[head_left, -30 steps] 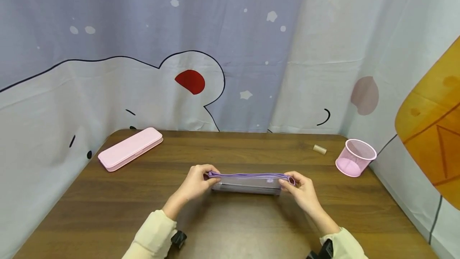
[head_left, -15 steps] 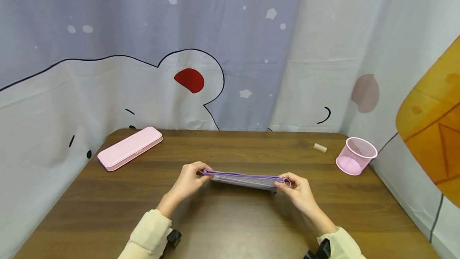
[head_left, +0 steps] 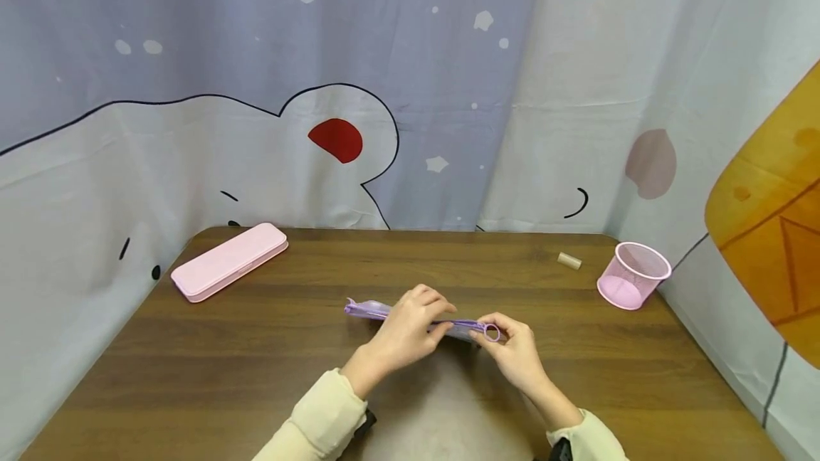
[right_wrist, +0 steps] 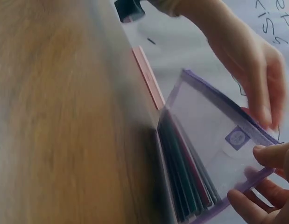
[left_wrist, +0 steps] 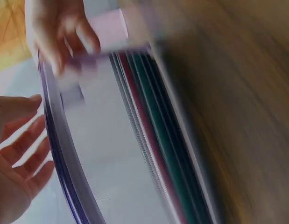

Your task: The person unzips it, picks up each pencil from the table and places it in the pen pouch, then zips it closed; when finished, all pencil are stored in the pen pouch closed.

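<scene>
A translucent zip pencil pouch (left_wrist: 111,126) with a purple zipper stands on its edge on the table. Several pen-like sticks (right_wrist: 179,163) in dark green, red and grey lie inside along its bottom. My right hand (head_left: 515,354) pinches the pouch's right end, beside a purple ring (head_left: 491,333) in the head view. Over the middle of the zipper, my left hand (head_left: 406,329) has its fingers spread; the left wrist view shows a gap between thumb and fingers with nothing held. The zipper appears closed along most of its length, though the slider is hidden.
A pink pencil case (head_left: 229,262) lies at the table's back left. At the back right stand a pink mesh pen cup (head_left: 634,276) and a small beige cylinder (head_left: 569,260). A printed curtain (head_left: 435,91) hangs behind the wooden table (head_left: 192,361).
My left hand has let go of the pouch's left end and moved right along the zipper, near my right hand. My right hand and the pouch's right end have shifted slightly left.
</scene>
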